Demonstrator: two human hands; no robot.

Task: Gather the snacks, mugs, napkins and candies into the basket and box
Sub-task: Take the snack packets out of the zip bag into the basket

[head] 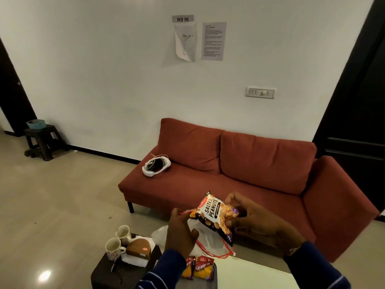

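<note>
Right grip [248, 217] pinches peanuts [214, 214] by its edge; left grip [180, 228] holds bag [206, 240] open just below, likely for unloading.

A living-room setting fitted out as a recording station. A rust-red two-seat sofa [239, 176] stands against a plain white wall [104, 69] on a polished tile floor [52, 195]. Above it hang a label reading "WS 06" [183, 19], a line drawing of a figure [185, 43] and a printed instruction sheet [214, 41]. A white headset [156, 166] lies on the sofa seat. A switch panel [260, 93] and dark doors [358, 105] complete the domestic fittings.
</note>
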